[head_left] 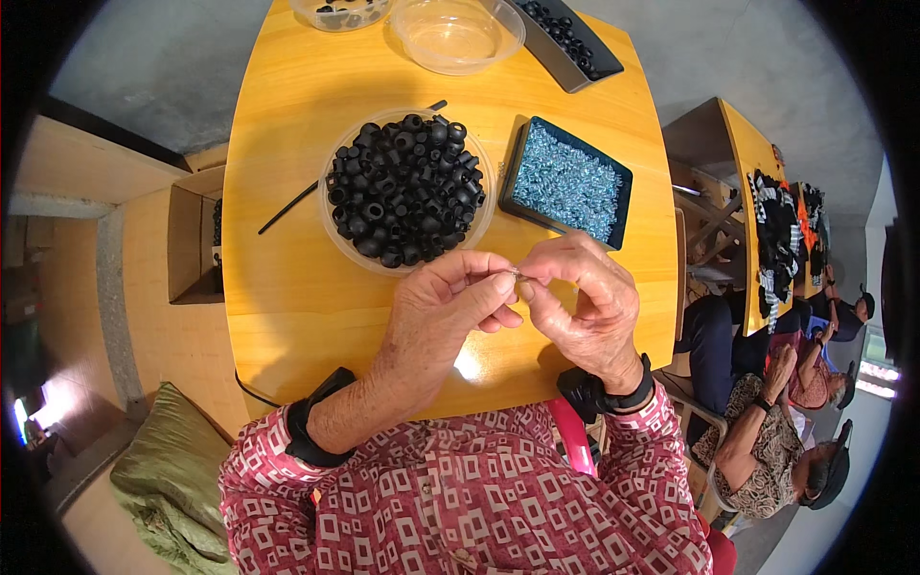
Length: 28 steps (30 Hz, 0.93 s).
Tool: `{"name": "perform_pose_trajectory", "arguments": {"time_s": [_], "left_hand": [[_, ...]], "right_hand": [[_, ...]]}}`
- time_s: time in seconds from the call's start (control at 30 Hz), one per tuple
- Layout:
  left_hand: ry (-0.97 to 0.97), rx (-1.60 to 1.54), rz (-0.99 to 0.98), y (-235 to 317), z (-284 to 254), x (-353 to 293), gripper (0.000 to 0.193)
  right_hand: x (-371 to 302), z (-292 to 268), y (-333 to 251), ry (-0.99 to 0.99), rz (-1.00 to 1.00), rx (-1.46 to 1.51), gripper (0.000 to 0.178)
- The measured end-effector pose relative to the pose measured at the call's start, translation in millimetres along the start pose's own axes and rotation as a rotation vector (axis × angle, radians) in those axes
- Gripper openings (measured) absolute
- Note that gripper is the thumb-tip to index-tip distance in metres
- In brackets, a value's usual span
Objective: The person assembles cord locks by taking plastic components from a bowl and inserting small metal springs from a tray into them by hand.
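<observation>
My left hand [436, 311] and my right hand [589, 307] meet over the table, fingertips almost touching. Each is closed in a pinch on a small, thin, shiny piece [517, 275] between them; its kind is too small to make out. Just beyond my left hand stands a round clear bowl [333, 230] heaped with black, hollow, cap-like plastic parts [407, 187]. Past my right hand lies a dark rectangular tray [516, 199] full of small, clear blue pieces [570, 182].
A thin black rod [287, 208] sticks out from under the bowl. At the table's far edge are a clear container [458, 59], another with black bits [340, 17] and a grey bin [585, 81]. Several people sit right, near a table of dark cloth items [774, 235].
</observation>
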<state>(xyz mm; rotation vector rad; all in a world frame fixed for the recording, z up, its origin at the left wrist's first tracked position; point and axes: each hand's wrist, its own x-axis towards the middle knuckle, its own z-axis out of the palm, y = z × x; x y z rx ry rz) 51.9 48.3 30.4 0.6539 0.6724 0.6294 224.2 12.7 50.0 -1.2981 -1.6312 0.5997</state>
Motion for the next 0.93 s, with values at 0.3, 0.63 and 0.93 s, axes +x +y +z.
{"name": "perform_pose_trajectory", "arguments": {"time_s": [0.3,0.63,0.93], "left_hand": [[0.024,-0.015,-0.041,-1.6,1.6,1.8,0.025],[-0.023,-0.004,-0.108,-0.1,-0.3,-2.1,0.026],[-0.027,-0.021,-0.186,-0.4,-4.4,-3.7,0.022]], "right_hand": [[-0.7,-4.8,6.6,-0.021,0.003,-0.014,0.012],[34.0,-40.3,30.3,0.099,-0.019,-0.408,0.018],[27.7,-47.4,43.8,0.119,0.306,0.060,0.012]]}}
